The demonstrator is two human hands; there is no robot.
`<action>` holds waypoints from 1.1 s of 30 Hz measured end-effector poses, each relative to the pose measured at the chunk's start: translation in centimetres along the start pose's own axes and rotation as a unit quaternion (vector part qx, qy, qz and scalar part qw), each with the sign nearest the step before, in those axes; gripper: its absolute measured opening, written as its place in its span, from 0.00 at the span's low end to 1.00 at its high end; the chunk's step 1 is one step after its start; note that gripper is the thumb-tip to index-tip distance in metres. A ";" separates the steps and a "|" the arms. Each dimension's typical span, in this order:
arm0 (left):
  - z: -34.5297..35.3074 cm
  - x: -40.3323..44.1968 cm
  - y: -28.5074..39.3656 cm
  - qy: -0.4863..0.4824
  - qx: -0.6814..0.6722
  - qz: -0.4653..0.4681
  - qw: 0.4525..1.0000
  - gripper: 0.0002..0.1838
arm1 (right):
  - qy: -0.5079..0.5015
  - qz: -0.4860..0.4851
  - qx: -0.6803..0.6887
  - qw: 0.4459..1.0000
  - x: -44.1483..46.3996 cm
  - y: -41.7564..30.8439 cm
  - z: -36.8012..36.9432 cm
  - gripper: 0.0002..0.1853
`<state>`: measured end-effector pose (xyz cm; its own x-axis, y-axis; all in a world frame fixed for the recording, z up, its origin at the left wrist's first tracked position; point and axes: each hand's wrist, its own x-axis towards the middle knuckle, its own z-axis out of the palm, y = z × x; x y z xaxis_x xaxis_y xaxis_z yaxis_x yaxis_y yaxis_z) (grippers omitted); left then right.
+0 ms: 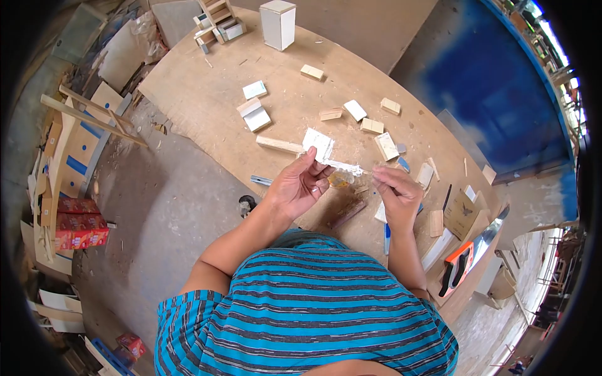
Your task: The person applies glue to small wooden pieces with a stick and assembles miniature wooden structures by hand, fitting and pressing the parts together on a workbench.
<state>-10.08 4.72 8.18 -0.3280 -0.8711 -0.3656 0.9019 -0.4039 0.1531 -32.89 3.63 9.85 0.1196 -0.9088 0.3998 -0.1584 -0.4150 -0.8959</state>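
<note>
My left hand [300, 188] pinches a small white piece [320, 144] by its lower edge, above the wooden table [207, 100]. From that piece a lumpy white strip [343, 167] reaches toward my right hand. The fingers of my right hand [399, 188] are pinched together round a thin stick [367, 172], whose tip touches the white strip. Just beneath the strip lies a yellowish, see-through item [340, 180], partly hidden. A long wooden block [279, 145] rests left of the white piece.
Several small wooden blocks [372, 126] are scattered beyond my hands. A tall white box [278, 25] and a small wooden model [219, 25] stand at the far edge. An orange-handled saw [458, 269] lies at the right, beside a brown sandpaper-like sheet [462, 216].
</note>
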 end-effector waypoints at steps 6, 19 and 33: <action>0.3 -0.2 0.0 0.031 -0.003 0.000 1.000 0.11 | -0.018 0.005 0.004 1.000 -0.2 -0.3 -0.6 0.09; -1.3 -0.1 0.9 0.025 0.018 0.037 0.999 0.13 | 0.010 0.088 0.018 0.996 0.0 0.6 -2.2 0.07; -4.9 -4.0 7.7 0.039 0.280 0.320 0.904 0.14 | -0.136 -0.122 -0.389 0.903 2.0 -0.3 0.7 0.08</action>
<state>-0.42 6.48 6.33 0.2519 -0.9627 -0.0984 0.6089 0.0786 0.7894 -31.88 1.95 10.77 0.4633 -0.7860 0.4093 -0.7224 -0.6025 -0.3393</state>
